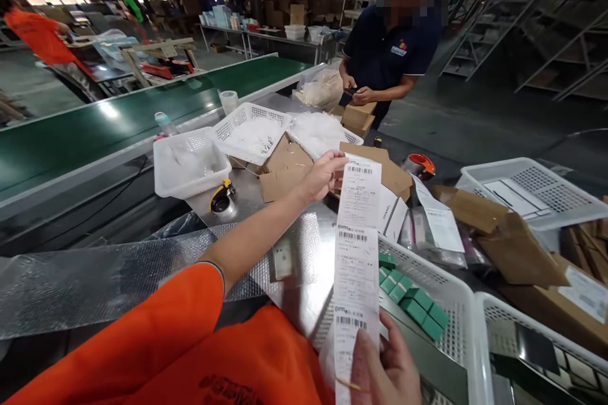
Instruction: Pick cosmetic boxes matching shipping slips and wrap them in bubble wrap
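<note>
A long strip of printed barcode labels [358, 202] hangs stretched between my two hands. My left hand [327, 176] pinches its top left corner, arm reaching out over the table. Lower down, my right hand [387, 364] is closed on the strip, thumb on the printed face and fingers behind. Just beyond the strip lies a white box [392, 215] with black lettering. Beside my right hand stands a white basket [458, 304] with several small green boxes [418, 304]. Bubble wrap [142, 272] spreads under my left forearm, with a small flat packet [283, 259] near it.
White baskets [190, 186] with packing material stand ahead, near a green conveyor belt [156, 98]. Tape dispensers [222, 199] lie on the table. Open cardboard boxes [513, 247] crowd the right. Across the table, a person in a dark shirt [394, 44] holds a small dark object.
</note>
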`<state>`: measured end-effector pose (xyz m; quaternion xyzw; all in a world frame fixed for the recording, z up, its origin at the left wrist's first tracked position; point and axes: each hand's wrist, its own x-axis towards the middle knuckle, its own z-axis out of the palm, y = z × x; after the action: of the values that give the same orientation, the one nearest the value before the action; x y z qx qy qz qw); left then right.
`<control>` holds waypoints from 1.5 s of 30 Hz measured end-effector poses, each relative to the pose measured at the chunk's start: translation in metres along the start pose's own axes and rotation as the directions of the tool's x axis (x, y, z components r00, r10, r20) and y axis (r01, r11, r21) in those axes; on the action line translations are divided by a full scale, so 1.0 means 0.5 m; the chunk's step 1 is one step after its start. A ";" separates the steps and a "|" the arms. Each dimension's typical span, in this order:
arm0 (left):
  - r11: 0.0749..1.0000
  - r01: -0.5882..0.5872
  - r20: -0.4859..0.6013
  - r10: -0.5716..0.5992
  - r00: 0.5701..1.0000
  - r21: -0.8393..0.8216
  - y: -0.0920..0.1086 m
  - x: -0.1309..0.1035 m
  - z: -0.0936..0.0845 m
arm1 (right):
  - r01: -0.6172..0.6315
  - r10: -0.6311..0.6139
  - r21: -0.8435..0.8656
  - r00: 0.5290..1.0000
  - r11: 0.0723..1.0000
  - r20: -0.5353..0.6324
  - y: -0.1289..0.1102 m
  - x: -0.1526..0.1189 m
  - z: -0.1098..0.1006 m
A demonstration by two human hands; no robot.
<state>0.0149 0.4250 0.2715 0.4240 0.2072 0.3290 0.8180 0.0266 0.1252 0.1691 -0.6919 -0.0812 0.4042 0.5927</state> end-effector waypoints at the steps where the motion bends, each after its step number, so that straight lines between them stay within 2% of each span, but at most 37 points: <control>1: 0.999 0.038 0.058 -0.039 0.998 0.023 -0.008 -0.007 0.000 | 0.000 0.000 0.008 1.000 1.000 -0.011 -0.001 -0.003 -0.001; 3: 0.992 0.107 0.146 -0.117 0.982 0.071 -0.025 -0.023 0.000 | 0.012 -0.012 0.014 0.999 1.000 -0.039 -0.001 -0.008 -0.002; 5: 0.984 0.146 0.182 -0.163 0.970 0.104 -0.042 -0.036 0.000 | 0.038 -0.038 -0.003 0.997 0.999 -0.064 -0.001 -0.012 -0.003; 12: 0.975 0.136 0.158 -0.164 0.974 0.175 -0.057 -0.048 0.003 | 0.103 -0.112 -0.063 0.979 0.993 -0.169 -0.007 -0.037 0.019; 20: 0.962 0.138 0.153 -0.177 0.972 0.235 -0.067 -0.067 0.024 | 0.091 -0.098 -0.049 0.983 0.995 -0.156 -0.022 -0.046 0.019; 29: 0.951 0.210 0.165 -0.251 0.954 0.228 -0.078 -0.095 0.045 | 0.094 -0.102 -0.071 0.986 0.993 -0.131 -0.028 -0.034 0.006; 40: 0.933 0.224 0.297 -0.307 0.904 0.282 -0.133 -0.152 0.045 | 0.129 -0.138 -0.056 0.971 0.990 -0.194 -0.052 -0.035 0.013; 42: 0.941 0.209 0.327 -0.292 0.899 0.267 -0.135 -0.161 0.051 | 0.129 -0.138 -0.054 0.969 0.990 -0.205 -0.054 -0.036 0.013; 45: 0.951 0.224 0.293 -0.281 0.914 0.213 -0.123 -0.157 0.060 | 0.135 -0.143 -0.054 0.970 0.989 -0.195 -0.049 -0.037 0.009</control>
<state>0.0007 0.3262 0.2419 0.5111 0.1531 0.1276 0.8361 0.0207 0.1246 0.1994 -0.7332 -0.0781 0.2890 0.6106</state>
